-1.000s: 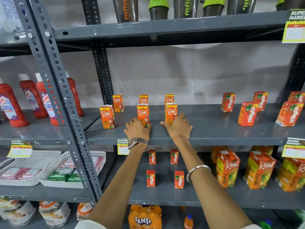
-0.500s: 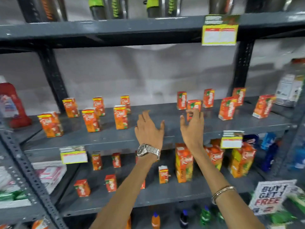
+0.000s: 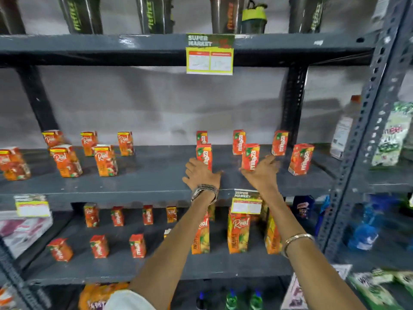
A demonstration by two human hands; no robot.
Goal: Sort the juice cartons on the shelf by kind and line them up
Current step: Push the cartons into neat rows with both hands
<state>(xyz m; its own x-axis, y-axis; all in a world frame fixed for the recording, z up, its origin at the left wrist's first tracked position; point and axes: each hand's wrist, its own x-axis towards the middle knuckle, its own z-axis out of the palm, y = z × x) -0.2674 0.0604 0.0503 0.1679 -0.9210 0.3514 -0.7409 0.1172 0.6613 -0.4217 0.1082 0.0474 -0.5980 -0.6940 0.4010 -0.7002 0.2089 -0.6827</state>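
both hands spread, gripping nothing: left hand (image 3: 202,174) at front maaza carton (image 3: 204,155), right hand (image 3: 261,173) at next maaza carton (image 3: 250,156), centre-right shelf (image 3: 143,182). lining up step; next likely squaring them.

Left hand (image 3: 201,174) hides base of one Maaza carton (image 3: 204,154); right hand (image 3: 261,173) motion-blurred, contact unclear. Price tag (image 3: 210,61) print unreadable.
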